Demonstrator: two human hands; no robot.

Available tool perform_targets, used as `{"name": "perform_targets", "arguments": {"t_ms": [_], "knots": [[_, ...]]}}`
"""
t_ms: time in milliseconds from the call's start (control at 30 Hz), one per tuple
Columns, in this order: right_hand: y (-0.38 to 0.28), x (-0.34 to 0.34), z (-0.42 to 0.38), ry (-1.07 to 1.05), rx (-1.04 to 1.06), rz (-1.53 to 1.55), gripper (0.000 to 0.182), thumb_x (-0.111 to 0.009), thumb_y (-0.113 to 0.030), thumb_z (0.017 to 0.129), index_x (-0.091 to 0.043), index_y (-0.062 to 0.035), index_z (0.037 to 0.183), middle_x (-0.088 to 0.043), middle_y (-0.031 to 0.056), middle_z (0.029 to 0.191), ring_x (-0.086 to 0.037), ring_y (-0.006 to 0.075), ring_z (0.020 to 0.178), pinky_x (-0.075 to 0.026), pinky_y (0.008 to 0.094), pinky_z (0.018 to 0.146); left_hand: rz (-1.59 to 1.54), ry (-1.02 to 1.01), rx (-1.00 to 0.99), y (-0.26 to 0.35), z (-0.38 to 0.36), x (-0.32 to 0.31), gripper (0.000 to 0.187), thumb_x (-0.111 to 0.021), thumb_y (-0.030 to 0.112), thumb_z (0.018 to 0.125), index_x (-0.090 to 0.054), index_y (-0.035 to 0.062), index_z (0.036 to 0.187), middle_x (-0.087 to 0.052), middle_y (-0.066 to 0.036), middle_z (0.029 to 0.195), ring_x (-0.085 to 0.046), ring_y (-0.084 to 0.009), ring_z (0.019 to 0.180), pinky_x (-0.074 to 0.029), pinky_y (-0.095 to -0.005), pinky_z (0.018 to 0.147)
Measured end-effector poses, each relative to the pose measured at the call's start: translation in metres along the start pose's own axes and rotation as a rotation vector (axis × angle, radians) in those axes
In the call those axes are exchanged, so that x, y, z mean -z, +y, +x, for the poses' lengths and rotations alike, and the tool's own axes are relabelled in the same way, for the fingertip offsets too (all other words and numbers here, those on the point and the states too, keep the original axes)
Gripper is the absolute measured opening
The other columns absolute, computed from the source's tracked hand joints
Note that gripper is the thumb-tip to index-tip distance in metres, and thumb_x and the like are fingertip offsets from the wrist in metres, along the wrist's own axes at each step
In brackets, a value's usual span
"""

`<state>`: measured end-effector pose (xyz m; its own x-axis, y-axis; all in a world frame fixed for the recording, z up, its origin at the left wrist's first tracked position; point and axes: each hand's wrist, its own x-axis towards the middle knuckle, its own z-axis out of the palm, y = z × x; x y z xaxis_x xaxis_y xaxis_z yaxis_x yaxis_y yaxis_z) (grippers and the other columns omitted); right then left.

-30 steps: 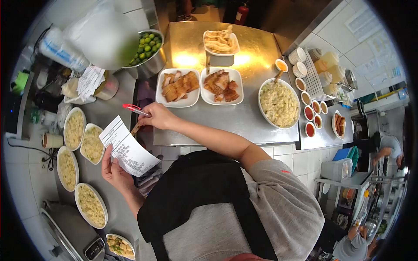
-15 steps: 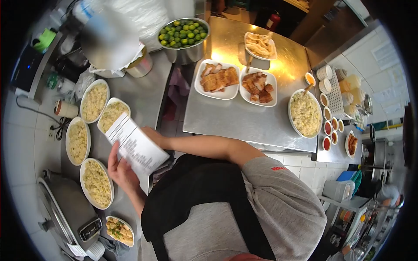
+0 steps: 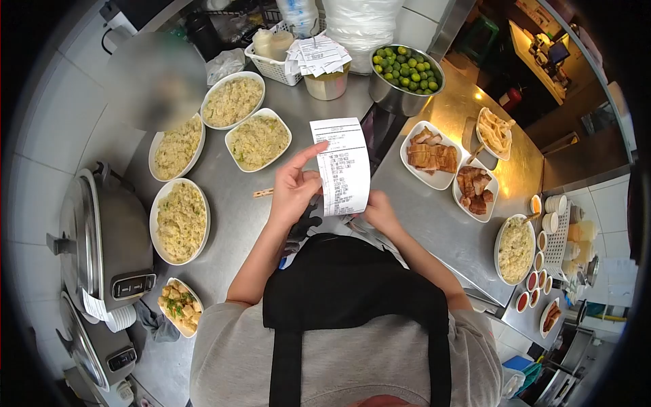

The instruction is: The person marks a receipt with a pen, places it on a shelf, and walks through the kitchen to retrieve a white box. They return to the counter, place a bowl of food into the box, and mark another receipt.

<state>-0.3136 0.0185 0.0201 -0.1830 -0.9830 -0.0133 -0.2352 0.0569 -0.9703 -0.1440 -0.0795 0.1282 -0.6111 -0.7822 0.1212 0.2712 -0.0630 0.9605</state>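
A long printed receipt [image 3: 344, 166] is held up in front of my chest, its text facing me. My left hand [image 3: 296, 184] grips its left edge, thumb and fingers closed, the index finger lying across the paper. At the lower right corner is my right hand [image 3: 380, 214], its fingers curled in at the bottom edge and partly hidden by the paper. A small wooden clip [image 3: 263, 193] lies on the counter beside my left wrist. Beyond my left hand stand a square bowl of fried rice [image 3: 258, 141] and an oval bowl of fried rice [image 3: 234, 100].
More rice bowls [image 3: 180, 222] and a tofu-like dish [image 3: 180, 306] line the left counter by the cookers [image 3: 112, 247]. A steel pot of green citrus [image 3: 407, 78] stands ahead. On the right are meat plates [image 3: 431, 156], another rice bowl [image 3: 514, 249] and sauce cups [image 3: 532, 279].
My view has swung left, so the counters appear shifted right. The receipt now stands more upright, and my right hand has come out from behind it to its lower corner.
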Motion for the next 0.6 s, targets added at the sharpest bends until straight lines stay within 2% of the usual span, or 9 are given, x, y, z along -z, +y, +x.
{"name": "perform_targets", "arguments": {"t_ms": [33, 100, 167, 300, 367, 400, 500, 533, 600], "knots": [[0.001, 0.019, -0.014, 0.009, -0.095, 0.072, 0.02, -0.052, -0.015, 0.085, -0.063, 0.0012, 0.081, -0.06, 0.006, 0.065, -0.056, 0.0133, 0.054, -0.045, 0.0263, 0.054, -0.003, -0.008, 0.002, -0.002, 0.002, -0.002, 0.053, -0.041, -0.01, 0.07, -0.045, -0.0006, 0.122, -0.053, -0.01, 0.114, -0.06, -0.0098, 0.072, -0.048, -0.0215, 0.06], [0.015, 0.055, -0.045, 0.097, -0.255, 0.115, 0.025, -0.049, -0.018, 0.088, -0.06, 0.0001, 0.076, -0.059, 0.0062, 0.064, -0.05, 0.0085, 0.045, -0.038, 0.0231, 0.042, 0.025, -0.035, -0.04, -0.007, 0.007, -0.006, 0.054, -0.041, -0.011, 0.07, -0.045, -0.0004, 0.122, -0.054, -0.009, 0.111, -0.058, -0.0076, 0.069, -0.045, -0.0201, 0.059], [0.013, 0.079, -0.078, 0.274, -0.307, 0.248, 0.029, -0.045, -0.021, 0.09, -0.058, -0.0004, 0.075, -0.058, 0.007, 0.062, -0.048, 0.0078, 0.042, -0.034, 0.0214, 0.036, -0.041, -0.081, -0.002, -0.009, 0.011, -0.01, 0.053, -0.039, -0.017, 0.069, -0.048, -0.002, 0.119, -0.046, -0.009, 0.12, -0.059, -0.0079, 0.071, -0.045, -0.0178, 0.059], [0.025, 0.097, -0.12, 0.581, -0.28, 0.233, 0.026, -0.044, -0.023, 0.091, -0.054, 0.0006, 0.095, -0.059, 0.0101, 0.068, -0.051, 0.0102, 0.044, -0.038, 0.0211, 0.037, -0.044, -0.096, 0.03, -0.014, 0.015, -0.022, 0.052, -0.041, -0.016, 0.07, -0.048, -0.0018, 0.119, -0.05, -0.009, 0.117, -0.059, -0.0087, 0.075, -0.045, -0.0188, 0.063], [0.032, 0.103, -0.133, 0.897, -0.224, 0.461, 0.034, -0.042, -0.024, 0.092, -0.04, -0.0003, 0.115, -0.059, 0.0139, 0.079, -0.055, 0.0153, 0.047, -0.044, 0.0236, 0.04, -0.06, -0.125, 0.076, -0.028, 0.021, -0.028, 0.045, -0.044, -0.013, 0.071, -0.052, -0.003, 0.114, -0.057, -0.01, 0.106, -0.059, -0.0093, 0.076, -0.046, -0.0209, 0.066], [0.048, 0.112, -0.14, 0.925, -0.216, 0.501, 0.043, -0.042, -0.025, 0.092, -0.026, -0.0033, 0.126, -0.057, 0.0179, 0.09, -0.059, 0.021, 0.054, -0.05, 0.0275, 0.045, -0.055, -0.104, 0.099, -0.036, 0.025, -0.034, 0.037, -0.045, -0.009, 0.074, -0.054, -0.0036, 0.109, -0.059, -0.01, 0.1, -0.059, -0.0096, 0.075, -0.047, -0.0212, 0.066], [0.043, 0.127, -0.137, 1.103, -0.117, 0.58, 0.041, -0.042, -0.025, 0.092, -0.025, -0.0041, 0.123, -0.055, 0.0195, 0.091, -0.061, 0.0253, 0.06, -0.052, 0.0295, 0.05, -0.072, -0.183, 0.351, -0.077, 0.045, -0.037, 0.02, -0.049, 0.005, 0.082, -0.061, -0.0046, 0.095, -0.063, -0.01, 0.086, -0.059, -0.0105, 0.069, -0.047, -0.0215, 0.063], [0.043, 0.134, -0.135, 1.126, -0.115, 0.576, 0.041, -0.042, -0.025, 0.092, -0.025, -0.0041, 0.123, -0.055, 0.0195, 0.091, -0.061, 0.0253, 0.06, -0.052, 0.0295, 0.05, -0.024, -0.195, 0.423, -0.087, 0.05, -0.046, 0.022, -0.052, 0.016, 0.084, -0.062, -0.0033, 0.091, -0.063, -0.008, 0.079, -0.06, -0.0112, 0.066, -0.048, -0.0213, 0.059], [0.043, 0.148, -0.128, 1.152, -0.043, 0.657, 0.038, -0.042, -0.024, 0.091, -0.026, -0.0044, 0.119, -0.054, 0.0206, 0.091, -0.062, 0.0282, 0.064, -0.053, 0.0315, 0.053, -0.034, -0.232, 0.539, -0.12, 0.063, -0.057, 0.024, -0.053, 0.02, 0.084, -0.062, -0.002, 0.089, -0.062, -0.008, 0.078, -0.059, -0.0109, 0.065, -0.048, -0.0214, 0.057]]}}
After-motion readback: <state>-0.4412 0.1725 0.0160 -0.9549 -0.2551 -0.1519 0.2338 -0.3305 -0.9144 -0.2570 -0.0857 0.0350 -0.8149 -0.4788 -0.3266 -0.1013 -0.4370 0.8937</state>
